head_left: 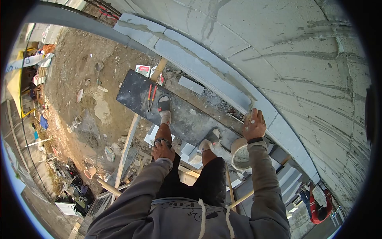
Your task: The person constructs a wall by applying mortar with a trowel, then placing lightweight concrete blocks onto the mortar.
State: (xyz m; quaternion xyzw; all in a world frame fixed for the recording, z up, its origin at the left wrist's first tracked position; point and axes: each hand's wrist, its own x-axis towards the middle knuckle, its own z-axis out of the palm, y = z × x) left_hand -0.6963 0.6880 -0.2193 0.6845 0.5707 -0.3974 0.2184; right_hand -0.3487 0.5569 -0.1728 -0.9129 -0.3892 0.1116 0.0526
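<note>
My left hand (162, 151) rests at my left knee, its fingers a little apart over dark cloth. My right hand (254, 125) is at the block course, with its fingers bent around something small and grey that I cannot make out. Wet grey mortar (223, 75) runs in an uneven strip along the top of the pale blocks (183, 55), up to near my right fingertips. Below my right hand stands a whitish bucket (240, 154) with grey material inside. Red-handled pincers (152, 95) lie on the dark platform (187, 119) beside my left foot.
A large grey wall (294, 75) rises on the right. Both my feet stand on the platform, above ground with rubble. Wooden poles (127, 149) slant below it. A loose pale block (191, 85) lies between platform and wall. Another person in red (319, 209) is at the lower right.
</note>
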